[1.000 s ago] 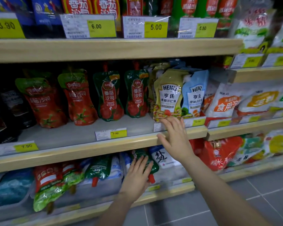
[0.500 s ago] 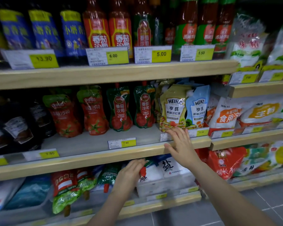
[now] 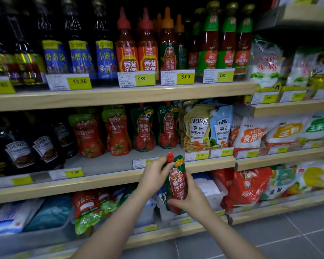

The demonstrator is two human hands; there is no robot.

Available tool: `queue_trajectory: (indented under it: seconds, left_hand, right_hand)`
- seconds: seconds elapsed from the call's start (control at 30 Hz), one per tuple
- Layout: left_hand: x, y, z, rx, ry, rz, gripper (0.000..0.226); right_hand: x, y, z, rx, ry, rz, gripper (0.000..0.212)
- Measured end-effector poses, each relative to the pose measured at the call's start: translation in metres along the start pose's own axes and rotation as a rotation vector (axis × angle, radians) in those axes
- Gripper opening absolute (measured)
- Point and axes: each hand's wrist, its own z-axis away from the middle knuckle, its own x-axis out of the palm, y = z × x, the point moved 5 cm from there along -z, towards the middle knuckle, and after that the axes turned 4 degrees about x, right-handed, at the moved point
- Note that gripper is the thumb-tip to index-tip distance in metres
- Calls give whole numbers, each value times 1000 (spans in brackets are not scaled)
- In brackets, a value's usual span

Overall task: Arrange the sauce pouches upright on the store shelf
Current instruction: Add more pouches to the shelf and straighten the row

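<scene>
I hold a dark green ketchup pouch (image 3: pixel 176 184) with a red cap upright in front of the middle shelf (image 3: pixel 105 165). My left hand (image 3: pixel 153 176) grips its upper part near the cap. My right hand (image 3: pixel 192 198) holds its lower right side. On the shelf behind stand two matching green pouches (image 3: pixel 143 128) upright, two red tomato pouches (image 3: pixel 101 133) to their left, and two Heinz pouches (image 3: pixel 208 126) to their right. A bare strip of shelf lies in front of the green pouches.
Sauce bottles (image 3: pixel 127 45) and price tags (image 3: pixel 137 78) fill the top shelf. Dark Heinz pouches (image 3: pixel 32 150) stand at the left. More pouches (image 3: pixel 90 210) lie flat on the bottom shelf. White and red bags (image 3: pixel 251 186) sit right. Grey tiled floor (image 3: pixel 269 238) runs below.
My left hand lifted a green ketchup pouch from the bottom shelf to the middle shelf's edge. My right hand left the shelf edge and took the pouch's lower side. The view tilted upward.
</scene>
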Motion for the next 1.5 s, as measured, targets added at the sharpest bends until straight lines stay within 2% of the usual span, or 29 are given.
queue_trajectory:
  seconds: [0.1,0.23,0.3,0.37,0.43,0.53,0.7,0.97,1.23,1.4,1.5]
  left_hand:
    - [2,11,-5,-5,-11,43,14]
    - [-16,4,-6,-5,11,107,21]
    - [-36,-15,-2,19,65,-64,29]
    - [-53,-38,7,75,139,-447,43]
    - [-60,-59,16,80,116,-746,55]
    - [-56,-80,22,71,39,-896,61]
    - [-49,-83,21,97,102,-979,59]
    - [-47,-91,20,108,137,-998,58]
    - [-48,-92,20,72,95,-978,57]
    - [-57,-84,23,111,34,-942,60]
    - [-84,-96,34,135,-9,-983,63]
  right_hand:
    - [3,-2,2,113,177,14,93]
    - [-5,-3,-2,110,273,-68,71]
    - [-16,-9,-8,67,289,-107,63]
    - [-31,-20,-17,16,307,-162,60]
    - [-46,-39,-32,-40,313,-225,62]
    - [-65,-72,-60,-126,329,-250,67]
    - [-64,-94,-104,-230,331,-178,71]
    - [-37,-53,-134,-12,322,-64,73]
    - [-36,-51,-134,13,288,-59,77]
    - [-37,-56,-101,-50,330,-15,88]
    - [-25,-58,-64,-212,384,53,78]
